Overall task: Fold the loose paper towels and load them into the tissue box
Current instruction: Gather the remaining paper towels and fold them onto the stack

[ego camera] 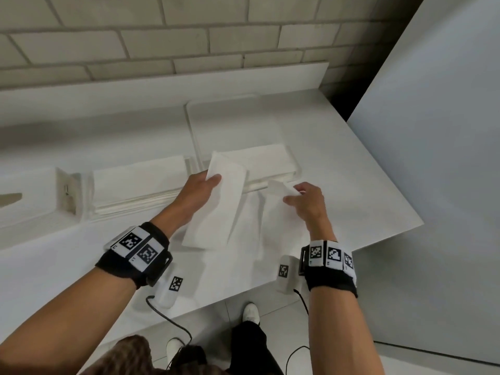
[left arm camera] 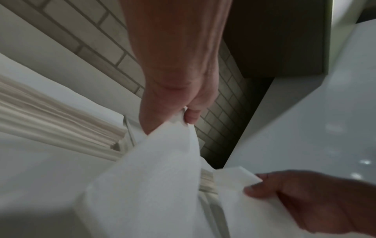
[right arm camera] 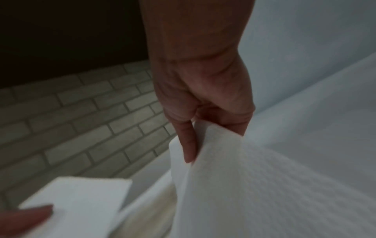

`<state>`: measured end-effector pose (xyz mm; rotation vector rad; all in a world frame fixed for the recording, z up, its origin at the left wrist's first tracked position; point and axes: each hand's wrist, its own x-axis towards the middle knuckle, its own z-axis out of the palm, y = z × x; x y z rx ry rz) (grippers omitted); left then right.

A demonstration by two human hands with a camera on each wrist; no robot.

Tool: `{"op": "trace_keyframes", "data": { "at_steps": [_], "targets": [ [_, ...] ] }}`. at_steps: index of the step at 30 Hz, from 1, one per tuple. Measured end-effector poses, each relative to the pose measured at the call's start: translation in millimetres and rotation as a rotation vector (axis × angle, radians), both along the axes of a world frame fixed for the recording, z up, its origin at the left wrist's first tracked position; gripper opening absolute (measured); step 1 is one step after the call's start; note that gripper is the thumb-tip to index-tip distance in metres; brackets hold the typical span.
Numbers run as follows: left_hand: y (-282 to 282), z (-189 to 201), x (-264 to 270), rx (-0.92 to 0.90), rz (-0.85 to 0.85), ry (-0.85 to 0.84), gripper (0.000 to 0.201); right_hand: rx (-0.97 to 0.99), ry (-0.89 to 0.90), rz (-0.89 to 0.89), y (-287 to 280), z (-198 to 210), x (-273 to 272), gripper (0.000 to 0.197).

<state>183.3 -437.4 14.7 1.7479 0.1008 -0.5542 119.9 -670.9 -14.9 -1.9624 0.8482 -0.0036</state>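
A white paper towel [ego camera: 244,226] lies partly folded lengthwise on the white table [ego camera: 351,185], in front of me. My left hand [ego camera: 209,182] pinches the far end of its left flap [left arm camera: 152,177] and holds that flap raised over the sheet. My right hand [ego camera: 293,194] pinches the far corner of the right flap [right arm camera: 254,185] between thumb and fingers, lifted off the table. Left of the hands, a stack of folded towels [ego camera: 135,182] lies in the open white tissue box [ego camera: 67,190]. Another stack of towels [ego camera: 270,158] sits just behind the hands.
A flat white tray [ego camera: 238,117] lies behind the far stack, against a low white ledge and a brick wall [ego camera: 162,44]. A large white panel [ego camera: 433,131] stands on the right. The table's front edge runs just below my wrists; cables hang there.
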Motion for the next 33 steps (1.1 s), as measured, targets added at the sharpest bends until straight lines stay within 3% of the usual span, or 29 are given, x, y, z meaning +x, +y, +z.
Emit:
{"op": "trace_keyframes", "data": {
  "at_steps": [2, 6, 9, 12, 15, 18, 21, 24, 27, 30, 33],
  "targets": [
    [-3, 7, -3, -0.035, 0.014, -0.007, 0.032, 0.118, -0.096, 0.066, 8, 23, -4, 0.019],
    [1, 22, -6, -0.131, 0.058, 0.034, 0.032, 0.507, -0.31, 0.167, 44, 70, -7, 0.023],
    [14, 15, -3, -0.273, 0.009, 0.182, 0.054, 0.557, -0.377, 0.12, 74, 76, 4, 0.025],
    [23, 20, -15, -0.364, -0.085, 0.225, 0.047, 0.502, -0.36, 0.122, 98, 66, 17, 0.026],
    [34, 18, -22, -0.197, -0.038, 0.078, 0.031, 0.452, -0.31, 0.092, 104, 43, 22, 0.024],
    [56, 9, -18, -0.098, 0.089, 0.013, 0.025, 0.101, -0.094, 0.075, 96, 11, 19, 0.041],
    [79, 8, -12, -0.066, 0.158, -0.003, 0.028, -0.306, 0.274, 0.306, 96, -18, 10, 0.07],
    [97, 7, -8, -0.057, 0.223, 0.001, 0.029, -0.367, 0.278, 0.368, 103, -31, 5, 0.063],
    [105, 8, -8, -0.066, 0.257, 0.0, 0.024, -0.299, 0.237, 0.426, 102, -32, 8, 0.039],
    [107, 8, -9, -0.061, 0.288, -0.02, 0.018, 0.01, 0.042, 0.328, 95, -20, 9, 0.018],
    [103, 10, -12, -0.092, 0.317, -0.015, 0.028, 0.263, -0.12, 0.272, 95, 9, 10, 0.026]
  ]
}}
